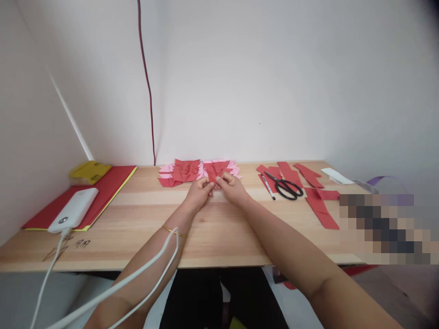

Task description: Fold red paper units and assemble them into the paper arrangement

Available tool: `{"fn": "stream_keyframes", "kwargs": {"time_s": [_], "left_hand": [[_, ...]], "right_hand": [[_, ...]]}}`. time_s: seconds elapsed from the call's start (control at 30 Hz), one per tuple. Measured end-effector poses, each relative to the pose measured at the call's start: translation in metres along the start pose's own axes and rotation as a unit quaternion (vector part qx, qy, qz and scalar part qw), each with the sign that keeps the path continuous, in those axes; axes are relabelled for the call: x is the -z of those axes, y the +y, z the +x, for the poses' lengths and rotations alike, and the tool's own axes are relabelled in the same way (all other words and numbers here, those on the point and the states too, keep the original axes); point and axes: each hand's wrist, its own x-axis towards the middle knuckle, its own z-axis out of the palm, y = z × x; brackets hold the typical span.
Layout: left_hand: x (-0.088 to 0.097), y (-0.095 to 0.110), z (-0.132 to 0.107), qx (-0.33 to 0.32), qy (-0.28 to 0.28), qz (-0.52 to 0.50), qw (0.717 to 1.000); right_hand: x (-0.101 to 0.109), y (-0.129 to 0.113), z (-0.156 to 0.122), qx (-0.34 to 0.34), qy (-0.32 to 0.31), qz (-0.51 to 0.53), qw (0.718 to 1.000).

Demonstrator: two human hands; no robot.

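Close together near the back of the table, my left hand (199, 193) and my right hand (233, 186) have their fingertips pinched at the lower end of a red piece of paper (214, 169). Its upper edge fans out above my fingers. How it is folded under the fingertips is hidden. Just behind and beside it lie several pointed, folded pink papers (166, 175). Left of my hands is a group of folded red papers (186, 170) with jagged edges.
Black-handled scissors (288, 188) and a white pen (268, 186) lie right among red paper strips (320, 208). At left, a white power bank (76, 208) with a cable and a yellow packet (91, 172) rest on red sheets (113, 183). A white strip (336, 176) lies far right.
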Motion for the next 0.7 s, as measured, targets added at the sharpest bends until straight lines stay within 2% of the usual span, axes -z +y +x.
{"fn": "stream_keyframes", "kwargs": {"time_s": [0.2, 0.4, 0.7], "left_hand": [[-0.002, 0.002, 0.000, 0.012, 0.005, -0.038, 0.999], [0.000, 0.003, -0.001, 0.020, -0.009, 0.000, 1.000], [0.001, 0.002, -0.001, -0.001, -0.048, 0.041, 0.998]], "right_hand": [[0.000, 0.003, 0.002, -0.028, 0.002, 0.040, 0.999], [-0.005, 0.012, 0.002, -0.057, -0.005, 0.093, 0.994], [0.002, 0.001, 0.001, -0.031, -0.027, 0.081, 0.996]]}}
